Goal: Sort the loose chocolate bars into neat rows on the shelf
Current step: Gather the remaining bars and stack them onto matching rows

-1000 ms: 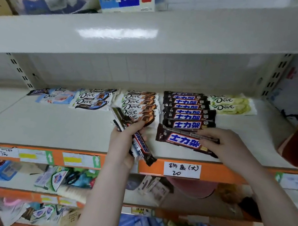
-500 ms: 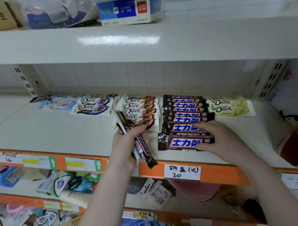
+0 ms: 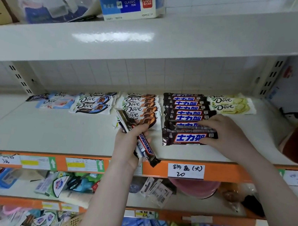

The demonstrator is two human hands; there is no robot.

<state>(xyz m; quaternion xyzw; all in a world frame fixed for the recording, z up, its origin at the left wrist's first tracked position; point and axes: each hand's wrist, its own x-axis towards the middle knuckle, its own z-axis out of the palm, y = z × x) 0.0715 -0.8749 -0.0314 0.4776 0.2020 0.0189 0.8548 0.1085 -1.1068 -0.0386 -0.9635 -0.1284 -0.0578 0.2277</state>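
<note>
Since the earlier frames, the front Snickers bar (image 3: 187,138) has been squared up against the Snickers row (image 3: 185,107) by the right hand (image 3: 221,134), whose fingers are laid over its right end, pressing it flat. A bundle of Snickers bars (image 3: 138,139) is gripped in the left hand (image 3: 128,147) near the shelf (image 3: 50,132) front edge. Dove rows (image 3: 139,106) are ranged along the back. Dark glossy wrappers with blue lettering are seen; the bars are judged light, stiff and slippery, best taken across the middle.
</note>
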